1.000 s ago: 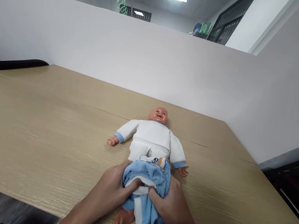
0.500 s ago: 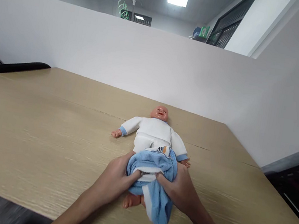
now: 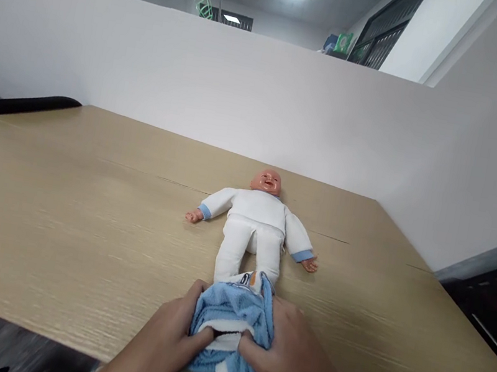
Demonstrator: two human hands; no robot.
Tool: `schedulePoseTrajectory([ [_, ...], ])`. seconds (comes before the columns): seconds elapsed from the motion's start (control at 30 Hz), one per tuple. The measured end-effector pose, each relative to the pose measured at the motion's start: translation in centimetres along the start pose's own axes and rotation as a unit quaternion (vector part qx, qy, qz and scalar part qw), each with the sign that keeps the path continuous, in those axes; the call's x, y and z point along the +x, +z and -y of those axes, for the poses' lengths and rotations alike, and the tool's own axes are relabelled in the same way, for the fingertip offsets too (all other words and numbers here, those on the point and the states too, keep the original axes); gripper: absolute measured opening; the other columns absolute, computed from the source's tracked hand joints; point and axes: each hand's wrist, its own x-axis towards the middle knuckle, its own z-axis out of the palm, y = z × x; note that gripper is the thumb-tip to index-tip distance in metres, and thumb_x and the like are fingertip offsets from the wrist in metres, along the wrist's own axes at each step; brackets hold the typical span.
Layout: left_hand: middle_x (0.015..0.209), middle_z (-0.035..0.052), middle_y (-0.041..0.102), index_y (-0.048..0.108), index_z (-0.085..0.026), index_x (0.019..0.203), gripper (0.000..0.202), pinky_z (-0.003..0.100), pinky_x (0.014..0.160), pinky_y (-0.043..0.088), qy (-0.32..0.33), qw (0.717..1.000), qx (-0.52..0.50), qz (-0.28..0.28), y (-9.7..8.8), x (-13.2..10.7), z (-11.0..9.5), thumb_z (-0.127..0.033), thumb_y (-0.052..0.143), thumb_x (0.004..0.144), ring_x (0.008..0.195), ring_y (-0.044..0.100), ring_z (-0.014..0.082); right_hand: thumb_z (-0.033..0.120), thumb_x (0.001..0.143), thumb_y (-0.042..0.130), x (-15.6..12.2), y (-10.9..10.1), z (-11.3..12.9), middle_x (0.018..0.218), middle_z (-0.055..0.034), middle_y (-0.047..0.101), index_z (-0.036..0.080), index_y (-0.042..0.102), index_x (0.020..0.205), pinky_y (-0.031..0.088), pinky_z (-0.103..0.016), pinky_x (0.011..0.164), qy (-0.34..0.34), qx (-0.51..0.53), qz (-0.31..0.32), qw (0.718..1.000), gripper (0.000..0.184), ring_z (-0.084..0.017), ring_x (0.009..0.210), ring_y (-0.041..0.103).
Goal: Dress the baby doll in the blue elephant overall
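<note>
A baby doll (image 3: 258, 209) with a white cloth body and blue cuffs lies on its back, head toward the wall, arms spread. Below its legs, a bunched blue terry garment (image 3: 230, 302) with white trim is gripped from both sides. My left hand (image 3: 175, 332) closes on its left side, thumb hooked into the white-edged opening. On the other side my right hand (image 3: 286, 349) does the same, thumb at the opening's right edge. One part of the garment hangs down toward the table's front edge. The doll's feet are hidden behind the cloth.
The doll lies on a wood-grain table (image 3: 83, 216). Behind it rises a white partition wall (image 3: 198, 84). A black chair (image 3: 25, 106) stands at the far left, and a dark object (image 3: 492, 313) is beyond the right edge.
Both hands have drawn the blue garment toward me, down from the doll's hips to below its legs. The doll's white legs now show. The view has tilted slightly.
</note>
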Motion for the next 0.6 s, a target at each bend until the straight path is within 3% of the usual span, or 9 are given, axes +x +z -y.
schedulePoseTrajectory([
  [0.13,0.117,0.0104,0.07,0.057,-0.02,0.118,0.029,0.041,0.096,0.046,-0.043,0.995,0.083,-0.023,0.2,0.1,0.5,-0.031,0.056,0.091,0.111,0.063,0.0323,0.018,0.079,0.062,0.2,0.8,-0.4,0.087,0.0006,0.074,0.023,0.062,0.084,0.045,-0.031,0.074,0.003,-0.013,0.004,1.0,0.007,-0.02,0.079,0.067],
  [0.27,0.132,0.0116,0.067,0.06,-0.021,0.132,0.044,0.048,0.109,0.041,-0.016,0.991,0.123,-0.047,0.5,0.5,1.7,-0.028,0.058,0.088,0.127,0.053,0.0353,0.023,0.081,0.061,0.0,1.4,-0.3,0.102,-0.0057,0.076,0.022,0.067,0.099,0.048,-0.036,0.083,0.021,-0.059,0.003,0.998,0.019,-0.027,0.095,0.071],
  [0.47,0.146,0.0144,0.06,0.057,-0.022,0.146,0.057,0.056,0.118,0.037,0.039,0.995,0.062,-0.074,1.4,0.5,3.6,-0.027,0.06,0.089,0.138,0.047,0.0376,0.024,0.083,0.057,-0.2,1.8,0.0,0.116,-0.0137,0.074,0.018,0.068,0.115,0.054,-0.046,0.1,-0.003,-0.094,0.044,0.995,0.034,-0.033,0.109,0.071],
  [0.6,0.152,0.0142,0.057,0.055,-0.023,0.148,0.058,0.055,0.121,0.038,0.049,0.996,0.013,-0.077,1.4,0.2,4.1,-0.029,0.06,0.09,0.143,0.045,0.038,0.026,0.083,0.057,-0.2,2.1,-0.4,0.128,-0.0206,0.07,0.015,0.068,0.125,0.053,-0.056,0.105,0.002,-0.098,0.066,0.993,0.045,-0.04,0.117,0.069],
])
